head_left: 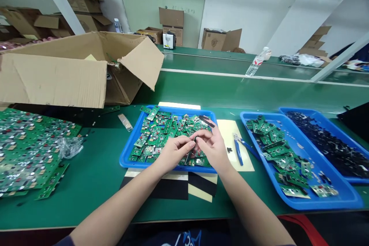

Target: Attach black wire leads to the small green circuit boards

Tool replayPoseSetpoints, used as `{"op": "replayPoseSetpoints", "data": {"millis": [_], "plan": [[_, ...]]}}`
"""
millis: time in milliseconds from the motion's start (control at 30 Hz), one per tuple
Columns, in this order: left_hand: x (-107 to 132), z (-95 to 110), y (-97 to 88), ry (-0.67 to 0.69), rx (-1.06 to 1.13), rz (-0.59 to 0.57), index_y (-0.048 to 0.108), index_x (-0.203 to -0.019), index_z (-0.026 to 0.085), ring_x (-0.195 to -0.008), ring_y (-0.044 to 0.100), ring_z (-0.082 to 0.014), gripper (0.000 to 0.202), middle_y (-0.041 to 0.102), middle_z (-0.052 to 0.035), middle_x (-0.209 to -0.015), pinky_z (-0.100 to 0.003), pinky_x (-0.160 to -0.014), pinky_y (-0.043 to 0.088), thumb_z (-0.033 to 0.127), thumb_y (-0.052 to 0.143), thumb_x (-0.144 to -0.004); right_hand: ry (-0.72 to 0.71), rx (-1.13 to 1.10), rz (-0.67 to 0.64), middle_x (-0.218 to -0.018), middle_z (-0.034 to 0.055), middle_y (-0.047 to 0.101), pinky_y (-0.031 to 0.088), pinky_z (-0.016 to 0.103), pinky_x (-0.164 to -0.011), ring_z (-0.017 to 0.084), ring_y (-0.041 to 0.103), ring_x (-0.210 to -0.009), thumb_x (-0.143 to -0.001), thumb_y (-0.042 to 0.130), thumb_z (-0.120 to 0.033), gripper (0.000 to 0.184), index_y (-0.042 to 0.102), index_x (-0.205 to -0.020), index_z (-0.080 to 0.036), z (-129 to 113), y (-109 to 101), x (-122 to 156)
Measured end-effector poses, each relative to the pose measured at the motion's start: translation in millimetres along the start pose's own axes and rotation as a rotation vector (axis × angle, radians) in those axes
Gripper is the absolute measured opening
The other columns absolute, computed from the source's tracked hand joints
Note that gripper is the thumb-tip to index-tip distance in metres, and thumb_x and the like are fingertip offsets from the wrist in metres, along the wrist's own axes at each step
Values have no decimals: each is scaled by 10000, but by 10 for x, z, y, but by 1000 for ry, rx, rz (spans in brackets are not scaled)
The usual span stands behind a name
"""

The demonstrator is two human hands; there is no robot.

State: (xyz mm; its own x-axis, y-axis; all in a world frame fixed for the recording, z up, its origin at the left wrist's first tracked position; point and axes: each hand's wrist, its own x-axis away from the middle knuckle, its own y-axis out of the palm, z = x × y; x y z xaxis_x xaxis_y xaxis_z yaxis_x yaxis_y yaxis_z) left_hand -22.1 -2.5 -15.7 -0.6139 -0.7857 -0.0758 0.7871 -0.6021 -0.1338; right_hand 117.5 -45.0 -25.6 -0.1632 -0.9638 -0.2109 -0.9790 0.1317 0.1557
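Over the blue tray (124, 157) filled with small green circuit boards (155, 138), my two hands meet at the fingertips. My left hand (173, 150) is closed in a pinch, thumb and forefinger together. My right hand (213, 149) pinches at the same spot from the other side. A small dark piece is between the fingertips; its kind is too hidden to tell. A thin black strip (188, 157) shows just below the fingers. Another black strip (206, 121) is by the raised right knuckles; whether it is held or lies in the tray, I cannot tell.
Blue-handled cutters (238, 152) lie on yellow paper (229, 127) at right. Beyond are a blue tray (288, 196) of boards and another with black parts (325, 142). Large board panels (31, 150) and an open carton (54, 80) stand left. A bottle (256, 63) leans behind.
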Motion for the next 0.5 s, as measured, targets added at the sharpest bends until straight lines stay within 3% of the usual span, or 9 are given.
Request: {"op": "replayPoseSetpoints", "data": {"millis": [133, 300, 367, 467, 500], "plan": [[17, -41, 60, -74, 52, -13, 648, -641, 131, -570, 435, -90, 417, 496, 13, -643, -219, -555, 394, 526, 596, -765, -14, 43, 48, -730, -44, 617, 460, 219, -480, 95, 536, -548, -752, 539, -136, 504, 355, -1210, -238, 50, -1, -8], [25, -93, 91, -173, 199, -93, 693, -904, 146, -782, 586, -180, 474, 625, -64, -842, -314, -667, 513, 576, 527, -796, 33, 68, 56, -657, -58, 587, 391, 203, -440, 83, 469, -484, -739, 510, -141, 461, 395, -1178, -220, 44, -96, -94], [-11, -112, 5, -95, 26, -33, 678, -1004, 142, -839, 615, -211, 472, 657, -102, -918, -353, -702, 532, 522, 435, -865, 23, 129, 95, -668, -57, 593, 368, 199, -427, 74, 431, -453, -736, 500, -154, 473, 397, -1193, -220, 27, -228, -165], [-95, -163, -228, 116, -585, 254, 650, -1070, 158, -953, 605, -231, 356, 655, -108, -999, -392, -841, 507, 361, 413, -900, -15, 310, 248, -664, -52, 590, 379, 212, -453, 92, 452, -474, -710, 491, -171, 536, 380, -1234, -201, 6, -580, -271], [-123, -188, -312, 137, -676, 314, 642, -1085, 155, -1034, 571, -258, 324, 640, -121, -1046, -441, -932, 452, 316, 444, -886, -11, 392, 321, -657, -46, 587, 406, 227, -485, 107, 483, -503, -690, 492, -174, 565, 377, -1243, -185, -3, -734, -296]]}}
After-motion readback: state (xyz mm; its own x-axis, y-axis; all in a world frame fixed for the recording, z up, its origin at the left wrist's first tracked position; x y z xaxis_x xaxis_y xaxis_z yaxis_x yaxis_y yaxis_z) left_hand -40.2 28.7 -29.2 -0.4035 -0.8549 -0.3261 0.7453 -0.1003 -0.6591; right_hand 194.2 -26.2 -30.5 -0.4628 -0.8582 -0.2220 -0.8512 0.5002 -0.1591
